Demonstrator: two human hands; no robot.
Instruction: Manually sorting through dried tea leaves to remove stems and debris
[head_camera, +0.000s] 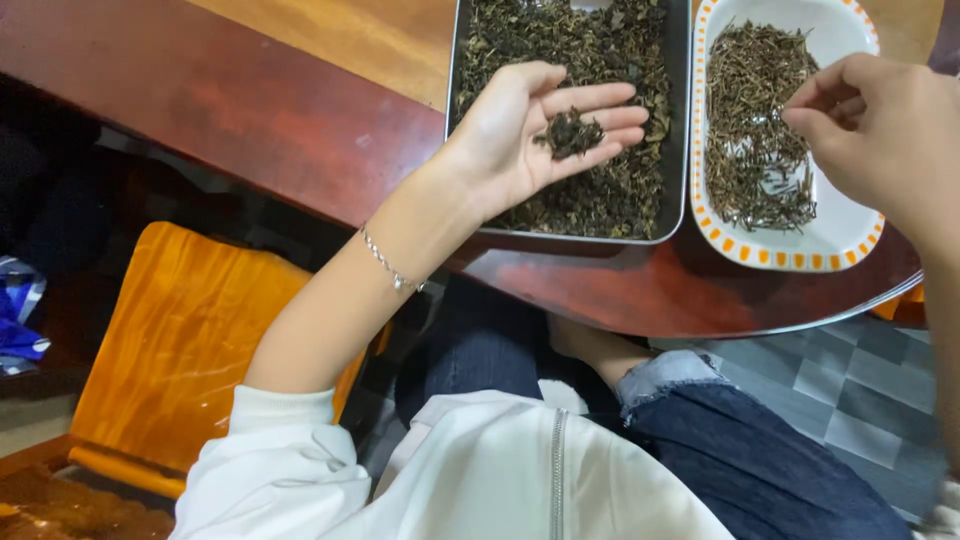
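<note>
My left hand (540, 125) is held palm up over a metal tray (683, 150) full of dark dried leaves (600, 50). A small clump of those leaves (572, 133) lies on its fingers. My right hand (880, 130) hovers over a white dish with an orange-dashed rim (790, 255), thumb and fingertips pinched together; whether anything is between them is not visible. The dish holds thin brown dried stems (755, 130). A thin bracelet (388, 265) circles my left wrist.
Both containers sit side by side on a round dark red-brown wooden table (260, 110) with its edge just above my lap. An orange wooden chair (190, 340) stands to the left. Grey floor tiles (860, 390) show at the lower right.
</note>
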